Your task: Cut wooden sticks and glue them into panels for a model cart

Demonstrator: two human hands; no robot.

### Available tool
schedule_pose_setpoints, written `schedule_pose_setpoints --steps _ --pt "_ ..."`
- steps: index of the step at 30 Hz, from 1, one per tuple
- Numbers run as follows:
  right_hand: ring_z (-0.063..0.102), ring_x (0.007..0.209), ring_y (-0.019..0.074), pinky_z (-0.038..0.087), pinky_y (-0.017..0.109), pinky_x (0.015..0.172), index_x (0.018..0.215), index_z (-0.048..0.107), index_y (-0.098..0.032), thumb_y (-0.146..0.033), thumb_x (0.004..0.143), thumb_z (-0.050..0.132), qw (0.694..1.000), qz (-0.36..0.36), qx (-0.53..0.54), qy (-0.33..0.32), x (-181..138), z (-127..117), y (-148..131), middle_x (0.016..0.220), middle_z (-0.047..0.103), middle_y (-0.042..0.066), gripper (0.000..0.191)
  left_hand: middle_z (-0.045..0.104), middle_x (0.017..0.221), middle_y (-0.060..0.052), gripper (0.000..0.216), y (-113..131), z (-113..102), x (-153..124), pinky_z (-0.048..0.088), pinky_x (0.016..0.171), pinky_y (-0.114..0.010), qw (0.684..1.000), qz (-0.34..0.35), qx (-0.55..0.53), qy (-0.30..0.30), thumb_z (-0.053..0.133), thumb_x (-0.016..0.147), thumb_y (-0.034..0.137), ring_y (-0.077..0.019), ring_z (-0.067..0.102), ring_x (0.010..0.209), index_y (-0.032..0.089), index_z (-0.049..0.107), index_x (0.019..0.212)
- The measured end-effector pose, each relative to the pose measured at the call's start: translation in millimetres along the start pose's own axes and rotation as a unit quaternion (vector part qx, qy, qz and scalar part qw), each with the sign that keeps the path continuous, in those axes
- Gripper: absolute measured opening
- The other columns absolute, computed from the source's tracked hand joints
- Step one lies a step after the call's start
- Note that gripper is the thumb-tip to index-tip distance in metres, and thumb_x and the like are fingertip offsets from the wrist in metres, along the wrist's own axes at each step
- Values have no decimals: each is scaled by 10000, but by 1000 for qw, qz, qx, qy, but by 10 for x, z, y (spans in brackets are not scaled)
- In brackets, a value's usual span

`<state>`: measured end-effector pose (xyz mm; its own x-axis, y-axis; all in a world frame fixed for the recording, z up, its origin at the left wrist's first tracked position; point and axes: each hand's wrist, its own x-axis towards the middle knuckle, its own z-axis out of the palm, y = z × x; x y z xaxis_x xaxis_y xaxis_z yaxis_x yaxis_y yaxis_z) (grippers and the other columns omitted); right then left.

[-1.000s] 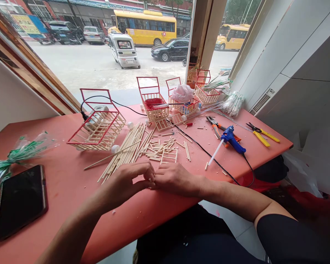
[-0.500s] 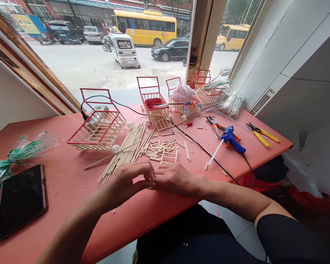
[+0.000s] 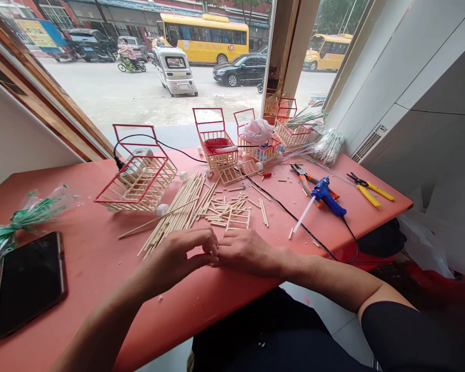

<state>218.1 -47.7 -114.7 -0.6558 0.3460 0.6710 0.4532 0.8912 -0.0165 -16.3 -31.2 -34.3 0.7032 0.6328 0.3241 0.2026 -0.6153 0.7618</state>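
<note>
Near the front edge of the pink table my left hand (image 3: 182, 253) and my right hand (image 3: 248, 252) meet, fingertips together. Both are closed in a pinch; whatever lies between the fingers is hidden or too small to name. Just beyond them are a small ladder-like stick frame (image 3: 238, 219), a heap of short cut sticks (image 3: 222, 209) and a bundle of long wooden sticks (image 3: 178, 209). A miniature cart (image 3: 139, 181) of pale sticks with red edging and white wheels stands behind the bundle on the left.
Further small carts (image 3: 219, 147) line the back by the window. To the right lie a blue glue gun (image 3: 325, 196) with its black cord, orange-handled pliers (image 3: 305, 178) and yellow-handled cutters (image 3: 368, 191). A phone (image 3: 30, 284) and green-printed plastic wrappers (image 3: 27, 217) are at left.
My hands and the things on the table look the same. Outside the window, a rider on a two-wheeler has come into view on the left.
</note>
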Motion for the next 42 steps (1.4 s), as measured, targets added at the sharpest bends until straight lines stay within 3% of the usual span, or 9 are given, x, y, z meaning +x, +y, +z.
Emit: schedule_pose_setpoints --steps 6,11,17,27,33,42 --pt "579 722 139 457 312 743 946 731 -219 -361 1241 627 1000 -1 -3 -9 -1 -7 5 833 787 -45 343 799 831 3 196 3 -1 1 586 718 -189 1000 2 -1 -4 756 974 78 -135 760 745 218 758 837" --pt "598 734 132 451 312 759 958 741 -221 -373 1226 666 998 14 -5 -67 -11 -8 3 854 806 -37 317 797 828 0 185 9 0 7 582 716 -194 1000 -8 -3 -3 749 977 105 -135 755 740 219 756 832" --pt "588 730 136 455 315 749 985 738 -217 -347 1230 654 999 8 3 -34 -13 -5 4 852 799 -39 290 800 829 -2 178 3 5 0 578 721 -200 1000 -16 -5 -4 742 976 113 -137 752 743 219 757 834" --pt "575 722 134 463 315 762 1005 739 -215 -338 1235 640 999 6 4 -41 -31 12 9 864 797 -37 279 799 818 1 169 5 -6 22 570 714 -202 1000 -19 -7 -9 740 970 127 -136 749 738 219 748 828" --pt "585 731 135 452 313 766 976 737 -220 -363 1223 664 996 22 4 -90 -29 13 13 861 802 -31 295 805 835 -13 169 -9 0 0 588 730 -230 999 -37 2 -16 759 988 173 -157 753 754 220 736 827" --pt "595 740 139 457 314 764 1021 761 -222 -376 1241 624 998 14 0 -65 -41 24 11 862 801 -33 301 807 828 10 172 -11 -5 22 568 723 -188 1000 -8 -2 -3 759 963 111 -129 755 742 222 748 833"
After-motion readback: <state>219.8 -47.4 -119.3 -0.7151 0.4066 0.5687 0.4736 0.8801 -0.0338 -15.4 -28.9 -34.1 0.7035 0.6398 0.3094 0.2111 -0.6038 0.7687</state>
